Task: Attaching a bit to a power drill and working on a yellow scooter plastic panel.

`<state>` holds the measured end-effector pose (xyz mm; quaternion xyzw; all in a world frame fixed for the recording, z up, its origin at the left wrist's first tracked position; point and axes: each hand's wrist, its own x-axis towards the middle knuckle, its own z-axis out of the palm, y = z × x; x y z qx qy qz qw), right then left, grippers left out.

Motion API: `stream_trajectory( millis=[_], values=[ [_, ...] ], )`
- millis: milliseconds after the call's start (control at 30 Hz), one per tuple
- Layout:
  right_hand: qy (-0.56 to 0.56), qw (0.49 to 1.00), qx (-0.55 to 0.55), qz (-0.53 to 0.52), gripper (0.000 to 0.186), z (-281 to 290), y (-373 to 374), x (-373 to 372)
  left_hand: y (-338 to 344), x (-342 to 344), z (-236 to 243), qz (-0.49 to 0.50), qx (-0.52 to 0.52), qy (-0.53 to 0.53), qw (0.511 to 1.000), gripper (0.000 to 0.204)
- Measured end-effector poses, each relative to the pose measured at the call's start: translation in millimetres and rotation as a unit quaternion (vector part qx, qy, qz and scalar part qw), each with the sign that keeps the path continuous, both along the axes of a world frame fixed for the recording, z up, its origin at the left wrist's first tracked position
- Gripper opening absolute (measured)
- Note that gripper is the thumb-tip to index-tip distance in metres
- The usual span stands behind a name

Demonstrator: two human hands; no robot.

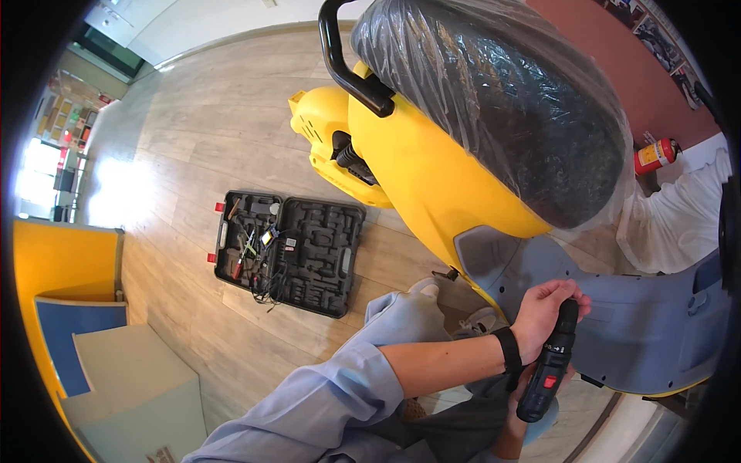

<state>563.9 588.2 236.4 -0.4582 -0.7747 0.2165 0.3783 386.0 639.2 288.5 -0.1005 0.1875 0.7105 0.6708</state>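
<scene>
A black cordless drill (pixel 553 359) with a red switch is held upright between my hands, its chuck end farther away. At that end my left hand (pixel 538 315) is closed, fingers curled around the chuck; whether a bit sits in it I cannot see. Lower down, my right hand (pixel 520 384) grips the drill body from behind, mostly hidden by it. Just beyond the hands lies the grey footboard (pixel 648 328) of a yellow scooter (pixel 417 154), with dark screw holes along its edges. The scooter's black seat (pixel 532 116) is wrapped in clear plastic.
An open black tool case (pixel 320 255) with loose tools and cables lies on the wood floor to the left. A black grab rail (pixel 333 46) rises behind the seat. A red fire extinguisher (pixel 656 157) and white plastic sheeting (pixel 679 220) are at the right. Boxy furniture (pixel 139 363) stands lower left.
</scene>
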Motion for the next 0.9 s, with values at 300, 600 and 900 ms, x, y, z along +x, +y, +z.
stream_trajectory(
  millis=[300,600,900],
  values=[
    [0.084,0.975,-0.204,-0.005,0.026,0,-14,21,-1,2,6,-0.041,0.063,0.02,0.997,0.025],
    [0.194,0.89,-0.406,0.07,0.016,24,-8,12,-3,-7,11,-0.053,0.043,0.139,0.988,0.022],
    [-0.002,0.998,-0.064,-0.012,0.064,16,3,-2,-1,-23,15,-0.145,0.025,0.109,0.983,0.023]
  ],
)
